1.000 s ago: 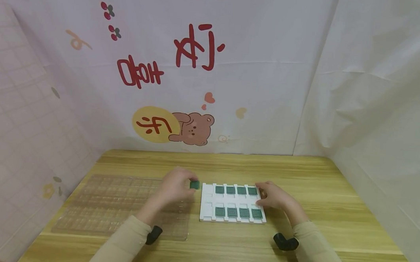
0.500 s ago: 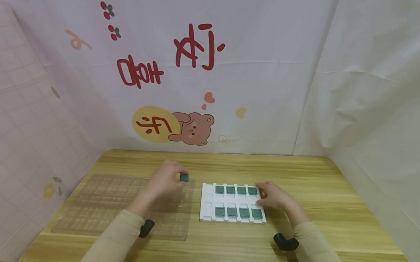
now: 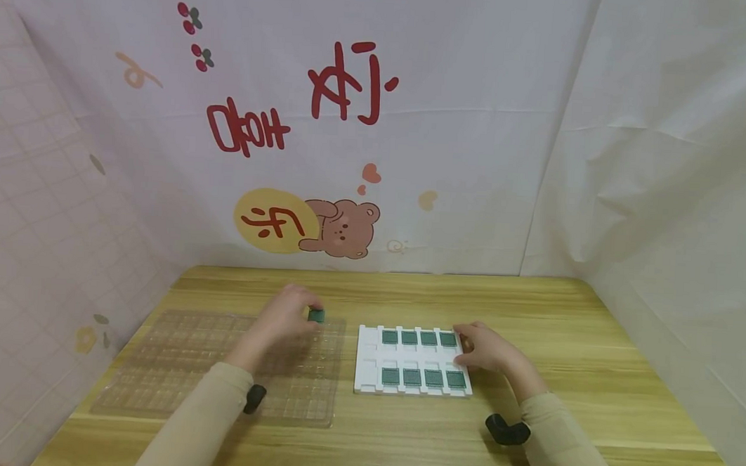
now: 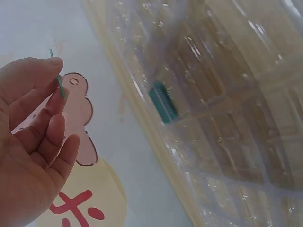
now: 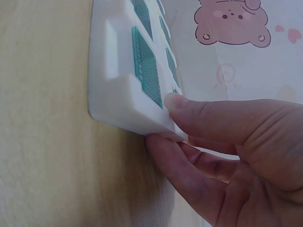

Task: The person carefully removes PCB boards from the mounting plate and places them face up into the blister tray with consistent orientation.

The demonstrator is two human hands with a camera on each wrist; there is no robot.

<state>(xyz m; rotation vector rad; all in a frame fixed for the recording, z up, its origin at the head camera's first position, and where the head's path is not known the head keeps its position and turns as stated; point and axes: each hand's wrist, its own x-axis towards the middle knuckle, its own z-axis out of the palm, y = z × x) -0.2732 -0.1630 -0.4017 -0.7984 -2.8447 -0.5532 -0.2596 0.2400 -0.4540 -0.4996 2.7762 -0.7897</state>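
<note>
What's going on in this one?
A person is handling small green chips with bare hands. The left hand pinches one green chip near the far edge of the clear tray, while the right hand grips the right end of the white tray. Eight chips sit in the white tray in two rows of four, with its leftmost slots holding none.

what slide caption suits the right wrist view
The right grip pinches a white tray of green chips by its edge.
</note>
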